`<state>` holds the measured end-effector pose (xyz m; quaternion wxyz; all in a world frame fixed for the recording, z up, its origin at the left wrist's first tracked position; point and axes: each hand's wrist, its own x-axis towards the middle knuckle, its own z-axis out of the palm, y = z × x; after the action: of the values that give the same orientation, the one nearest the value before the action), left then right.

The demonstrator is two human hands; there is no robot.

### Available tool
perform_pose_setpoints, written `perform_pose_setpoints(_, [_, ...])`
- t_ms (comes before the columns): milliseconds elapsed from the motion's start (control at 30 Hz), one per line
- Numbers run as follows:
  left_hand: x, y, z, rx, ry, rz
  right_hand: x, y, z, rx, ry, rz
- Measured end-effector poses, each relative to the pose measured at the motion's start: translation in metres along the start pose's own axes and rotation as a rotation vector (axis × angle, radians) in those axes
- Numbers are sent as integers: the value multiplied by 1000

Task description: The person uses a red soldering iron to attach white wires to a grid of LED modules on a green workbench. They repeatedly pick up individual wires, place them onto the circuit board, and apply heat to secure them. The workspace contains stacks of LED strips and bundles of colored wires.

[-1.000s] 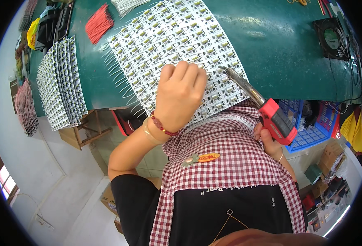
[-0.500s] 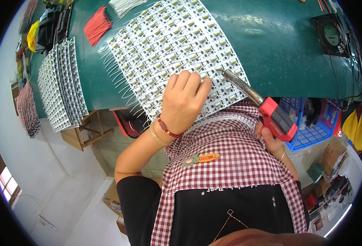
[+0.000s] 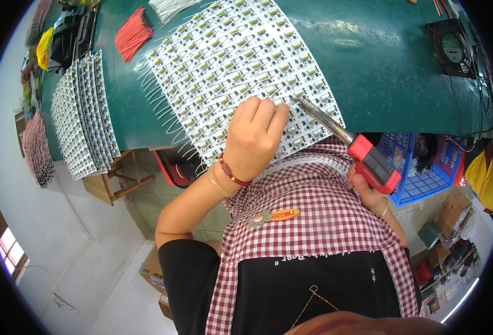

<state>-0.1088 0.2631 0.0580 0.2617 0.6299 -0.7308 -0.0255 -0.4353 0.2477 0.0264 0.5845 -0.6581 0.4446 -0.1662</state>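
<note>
- Here's the one that counts: the soldering iron's (image 3: 362, 149) tip sits just right of the left hand's (image 3: 255, 131) fingertips, over the right-hand part of the white circuit-board panel (image 3: 238, 70); touching or hovering, I can't tell.
- Look at the iron's long axis: a clear slant, handle low on the right, tip up and to the left, aimed in beside those fingers.
- Nearer to the panel? The left hand, easily: it's right over the near part, back of the hand up.
- Left grip: fingers bent, bunched side by side, tips turned down and hidden, so whether they pinch anything I can't say.
- Right hand (image 3: 364, 187): outside the panel's near right corner, its grip closed around the red-and-black handle from below.
- And the panel itself: flat on the green table (image 3: 380, 67), turned at an angle, spreading forward and left from the left grip.
- From the right grip it lies forward and left, the metal barrel spanning the gap.
</note>
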Motion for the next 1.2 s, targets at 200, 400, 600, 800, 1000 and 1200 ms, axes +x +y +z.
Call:
perform_pose_setpoints(200, [2, 0, 1, -2, 30, 24, 1, -3, 0, -87, -8, -31])
perform_pose_setpoints(400, [4, -1, 4, -11, 89, 19, -5, 1, -5, -32, -11, -10])
perform_pose_setpoints(600, [6, 0, -2, 108, 42, 19, -6, 2, -4, -69, -5, -19])
perform_pose_setpoints(800, [8, -1, -23, 59, -21, 2, -6, -1, -6, 2, 0, 43])
perform_pose_setpoints(1000, [8, 4, -18, -68, -35, 36, -11, 10, -8, -124, -19, -47])
perform_pose_setpoints(1200, [5, -2, -6, -53, -67, 23, -15, 13, -5, -101, -13, -39])
